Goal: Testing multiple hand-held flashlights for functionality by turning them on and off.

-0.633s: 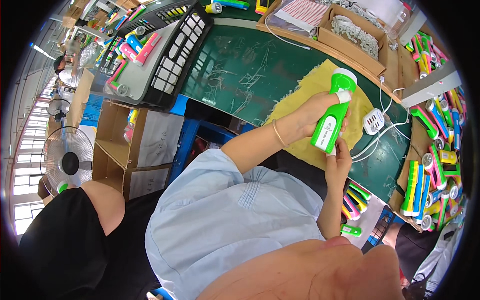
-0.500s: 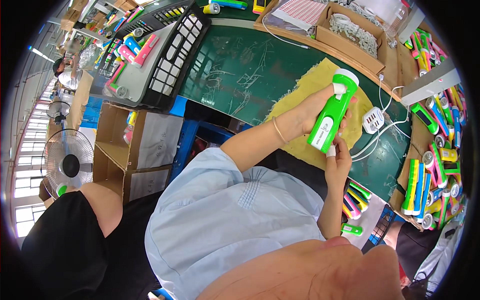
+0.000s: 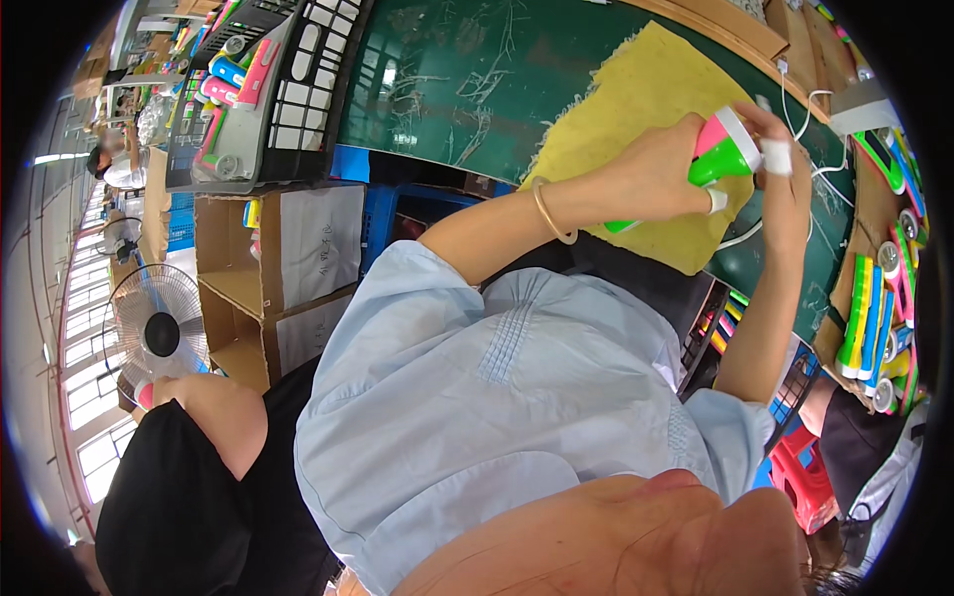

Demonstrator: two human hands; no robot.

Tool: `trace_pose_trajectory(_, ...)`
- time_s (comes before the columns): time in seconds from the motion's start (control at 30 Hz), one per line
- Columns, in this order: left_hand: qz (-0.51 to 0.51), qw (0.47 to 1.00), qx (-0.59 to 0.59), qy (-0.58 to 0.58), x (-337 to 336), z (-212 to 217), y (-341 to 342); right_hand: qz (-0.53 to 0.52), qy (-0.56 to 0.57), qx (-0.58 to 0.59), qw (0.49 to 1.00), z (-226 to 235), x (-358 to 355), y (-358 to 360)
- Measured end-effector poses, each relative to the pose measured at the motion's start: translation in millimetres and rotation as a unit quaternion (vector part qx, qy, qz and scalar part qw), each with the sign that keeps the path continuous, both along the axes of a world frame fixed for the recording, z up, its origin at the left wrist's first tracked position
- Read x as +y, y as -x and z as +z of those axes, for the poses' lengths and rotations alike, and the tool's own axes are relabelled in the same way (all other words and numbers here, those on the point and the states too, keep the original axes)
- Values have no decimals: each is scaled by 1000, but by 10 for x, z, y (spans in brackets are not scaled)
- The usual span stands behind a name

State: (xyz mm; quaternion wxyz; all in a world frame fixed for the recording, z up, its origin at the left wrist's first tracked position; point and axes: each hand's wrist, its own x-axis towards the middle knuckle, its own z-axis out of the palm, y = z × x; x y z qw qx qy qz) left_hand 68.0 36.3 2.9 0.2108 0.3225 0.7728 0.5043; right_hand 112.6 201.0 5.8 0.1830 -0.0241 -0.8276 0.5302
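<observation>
My left hand (image 3: 656, 171) is closed round the middle of a green and pink flashlight (image 3: 723, 162). The flashlight's white-rimmed head points right, and a bit of its green tail shows below my wrist; most of the body is hidden in the hand. At the head end, my right hand (image 3: 785, 184) has its fingers curled about the white rim, with white tape on one finger. Under both hands a yellow cloth (image 3: 636, 84) with a frayed edge lies on the green tabletop (image 3: 427, 124).
Left on the table stands a black basket (image 3: 308, 84) holding flashlights and a grey tray. White cables (image 3: 820, 169) run along the right. Several flashlights (image 3: 865, 313) fill the right edge. Cardboard boxes (image 3: 234, 283) and a fan (image 3: 159, 333) are at the left.
The flashlight has turned, so its head now faces right and toward me. My right hand has moved from its tail up to the head. The view has shifted too.
</observation>
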Motion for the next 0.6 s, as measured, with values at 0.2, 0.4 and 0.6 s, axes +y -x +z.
trace_pose_trajectory(0.2, -11, 998, 13, 65, -71, 17, -59, 67, -103, 17, 992, 11, -95, 159)
trace_pose_trajectory(0.4, -40, 999, -29, 5, -116, -59, -108, 126, 18, 32, 991, -174, -153, 113)
trace_pose_trajectory(0.6, -134, 911, -378, -93, -132, -39, -137, 189, 100, 78, 974, -183, -132, 65)
